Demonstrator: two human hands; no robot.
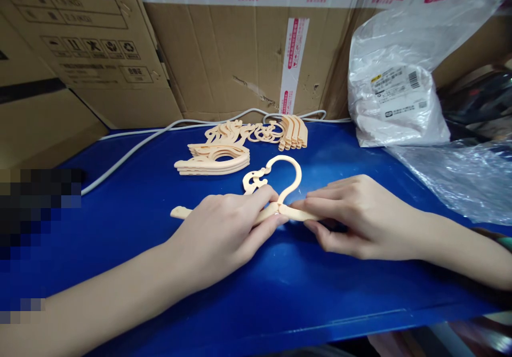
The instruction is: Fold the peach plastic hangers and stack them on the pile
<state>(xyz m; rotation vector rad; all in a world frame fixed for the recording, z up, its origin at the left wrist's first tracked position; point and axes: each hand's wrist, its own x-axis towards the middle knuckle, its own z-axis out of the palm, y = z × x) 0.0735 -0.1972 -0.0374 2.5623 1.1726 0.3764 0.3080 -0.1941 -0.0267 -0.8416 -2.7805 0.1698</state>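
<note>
A cream plastic clothes hanger (296, 213) lies low over the blue table, its hook curving away from me. My left hand (224, 223) is closed round its left arm, thumb and fingers meeting close to the centre joint. On the other side, my right hand (360, 221) pinches the right arm between thumb and fingers, hiding that arm's end. Just behind the left fingers rests a small curved cream piece (252, 180), partly covered by the hand. Farther back are a stack of cream hanger arms (214, 165), a pile of cream hook pieces (228, 131) and a row of curved pieces (294, 132).
The blue table (256, 303) ends at a front edge near me. A white cable (132, 151) runs along its back and left. Cardboard boxes (224, 53) wall off the rear, and a white plastic bag (396, 95) with a label stands back right, beside clear film (460, 181).
</note>
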